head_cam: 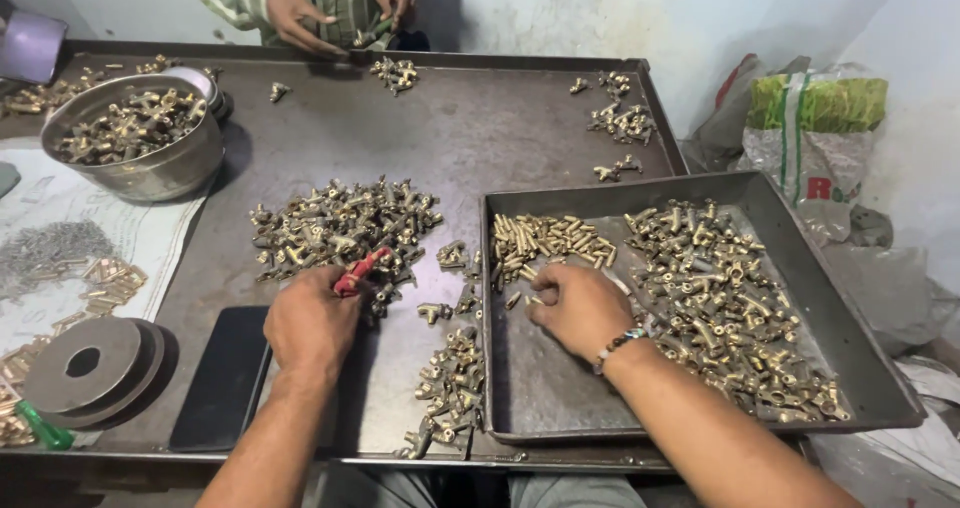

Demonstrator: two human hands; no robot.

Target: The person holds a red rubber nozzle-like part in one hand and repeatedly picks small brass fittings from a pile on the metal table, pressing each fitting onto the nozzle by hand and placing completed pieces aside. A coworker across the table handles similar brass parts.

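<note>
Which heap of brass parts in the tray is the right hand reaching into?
The right hand is at the small heap of plain brass pins in the tray's near-left part, not the larger heap of tee-shaped fittings.

A steel bowl (150, 168) of brass fittings, a black phone (222, 378), stacked discs (95, 368).

Dull, scuffed grey metal tray (800, 258) holding glossy brass fittings (730, 298) and smooth brass pins (545, 238); left of the tray, a red plastic-handled tool (360, 271) and matt, stained metal tabletop (480, 128).

Bare forearms (beaded bracelet (617, 345), right wrist)
</note>
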